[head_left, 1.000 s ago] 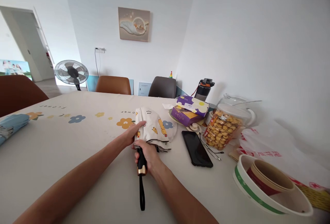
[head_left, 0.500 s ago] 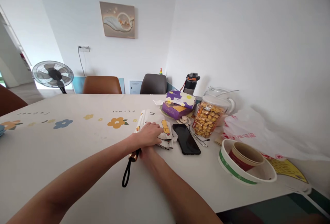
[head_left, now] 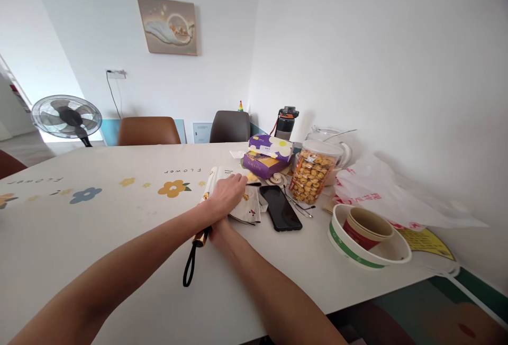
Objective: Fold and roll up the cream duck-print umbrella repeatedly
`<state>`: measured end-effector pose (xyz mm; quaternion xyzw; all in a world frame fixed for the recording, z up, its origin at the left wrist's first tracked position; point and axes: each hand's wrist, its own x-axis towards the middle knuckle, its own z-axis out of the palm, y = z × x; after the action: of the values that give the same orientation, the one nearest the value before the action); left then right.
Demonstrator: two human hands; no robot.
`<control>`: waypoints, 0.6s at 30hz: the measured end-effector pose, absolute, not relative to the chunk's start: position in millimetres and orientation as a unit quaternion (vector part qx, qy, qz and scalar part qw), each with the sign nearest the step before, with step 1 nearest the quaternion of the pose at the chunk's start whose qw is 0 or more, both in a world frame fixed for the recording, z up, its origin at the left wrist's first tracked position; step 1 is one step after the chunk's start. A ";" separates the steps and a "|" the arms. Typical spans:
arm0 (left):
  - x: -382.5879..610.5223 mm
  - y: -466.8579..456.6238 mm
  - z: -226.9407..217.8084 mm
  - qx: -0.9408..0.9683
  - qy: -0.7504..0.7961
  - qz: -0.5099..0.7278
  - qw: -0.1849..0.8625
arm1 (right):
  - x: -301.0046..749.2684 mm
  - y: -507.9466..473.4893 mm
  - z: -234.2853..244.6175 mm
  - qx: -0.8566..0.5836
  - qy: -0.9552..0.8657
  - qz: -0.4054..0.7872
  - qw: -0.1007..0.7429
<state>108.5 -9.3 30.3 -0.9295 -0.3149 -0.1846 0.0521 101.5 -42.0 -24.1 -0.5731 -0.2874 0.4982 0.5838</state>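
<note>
We log the left hand (head_left: 227, 195) with fingers curled over the folded umbrella (head_left: 247, 210), which lies directly beneath them; whether they pinch it we cannot tell. The right hand (head_left: 219, 226), under the left wrist, is nearer the handle (head_left: 200, 237); its fingers are hidden, grip unreadable. Long axis: handle near-left, running far and slightly right. Strap (head_left: 187, 273) trails near; phone (head_left: 280, 208) just right.

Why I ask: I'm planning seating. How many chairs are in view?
3: a brown chair and a dark grey chair beyond the table, plus part of a reddish-brown chair at the picture's left edge. Others may be hidden.
</note>
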 end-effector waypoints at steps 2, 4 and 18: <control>93.0 -4.1 39.0 -0.882 -0.380 -0.278 0.002 | 99.2 -46.8 -22.4 -0.539 -0.250 0.561 0.576; 71.2 4.0 44.9 -0.810 -0.453 -0.363 -0.085 | 98.6 -49.4 -18.9 -0.509 -0.212 0.610 0.569; -27.0 29.2 -25.6 -0.427 -0.486 -0.501 -0.575 | 105.4 -59.5 -0.2 -0.446 -0.127 0.711 0.529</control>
<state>-27.0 29.2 -25.6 -0.4269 -0.4856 -0.5010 -0.5752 105.4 -59.5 -0.2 -0.4459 -0.1275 0.7107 0.5290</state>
